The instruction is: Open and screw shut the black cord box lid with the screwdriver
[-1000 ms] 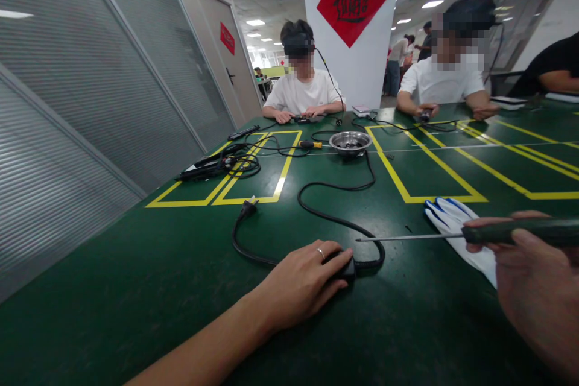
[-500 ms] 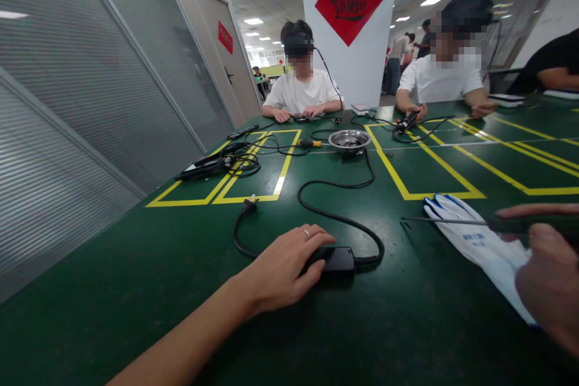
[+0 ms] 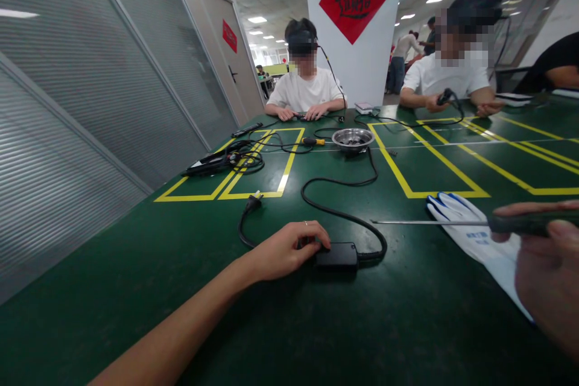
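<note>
On the green table lies a black power adapter (image 3: pixel 337 256), with a cord leaving each end. My left hand (image 3: pixel 289 247) grips its left end, fingers curled and thumb against the case. The shorter cord ends in a two-pin plug (image 3: pixel 254 200) beyond my left wrist. At the right, my right hand (image 3: pixel 545 265) is closed around the dark handle of a screwdriver (image 3: pixel 506 224). Its long thin shaft points left, the tip above the table near the cord's bend. Under the screwdriver rests a white work glove (image 3: pixel 479 247) with blue trim.
A metal bowl (image 3: pixel 353 140) holding small dark parts stands farther back, a yellow-and-black screwdriver (image 3: pixel 313 142) beside it. Bundled black cables (image 3: pixel 226 160) lie at the left among yellow tape lines (image 3: pixel 289 169). Two people in white shirts sit across the table, each handling cabled items.
My left hand has slid back toward the adapter's left end, fingers more curled, baring more of its case. The screwdriver has moved left, its tip closer to the adapter.
</note>
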A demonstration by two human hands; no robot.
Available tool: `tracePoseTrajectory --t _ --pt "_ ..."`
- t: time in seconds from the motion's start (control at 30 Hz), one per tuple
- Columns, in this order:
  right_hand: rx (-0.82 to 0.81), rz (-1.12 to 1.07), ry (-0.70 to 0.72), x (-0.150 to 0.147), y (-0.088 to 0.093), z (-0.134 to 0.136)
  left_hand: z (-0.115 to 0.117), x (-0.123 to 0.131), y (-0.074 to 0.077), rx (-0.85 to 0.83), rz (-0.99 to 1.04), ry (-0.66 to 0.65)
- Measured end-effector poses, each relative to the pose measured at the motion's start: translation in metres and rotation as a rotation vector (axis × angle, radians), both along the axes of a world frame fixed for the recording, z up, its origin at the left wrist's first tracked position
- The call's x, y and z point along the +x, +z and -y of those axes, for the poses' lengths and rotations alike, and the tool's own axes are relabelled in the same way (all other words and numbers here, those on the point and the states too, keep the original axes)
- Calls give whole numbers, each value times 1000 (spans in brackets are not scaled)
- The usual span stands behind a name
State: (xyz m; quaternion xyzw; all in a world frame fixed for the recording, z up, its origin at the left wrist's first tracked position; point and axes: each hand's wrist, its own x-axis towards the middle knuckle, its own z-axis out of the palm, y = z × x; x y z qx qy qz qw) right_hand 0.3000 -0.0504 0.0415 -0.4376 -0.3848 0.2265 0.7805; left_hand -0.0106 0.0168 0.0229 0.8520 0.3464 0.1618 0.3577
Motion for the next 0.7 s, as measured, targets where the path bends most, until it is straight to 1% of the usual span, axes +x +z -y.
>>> tracePoseTrajectory --t 0.07,0.1,0.17,0.27,0.37,0.43,0.7 --pt "23 -2 -39 -6 0 0 -2 -2 -1 -23 16 20" --pt "10 -11 -21 -9 -1 0 -3 -3 -2 -34 19 36" --pt "-43 -27 62 -14 -6 2 -4 -4 -3 -57 30 67" --pt "-93 -30 143 -21 -17 6 -6 -6 -4 -98 74 58" --pt "-170 -52 188 -24 -28 9 -8 -7 -4 -113 110 43" --pt "-211 -54 201 -25 -33 11 -9 -8 -2 -111 117 40" --pt "-231 -56 244 -31 -30 17 -9 -10 4 -115 154 -7"
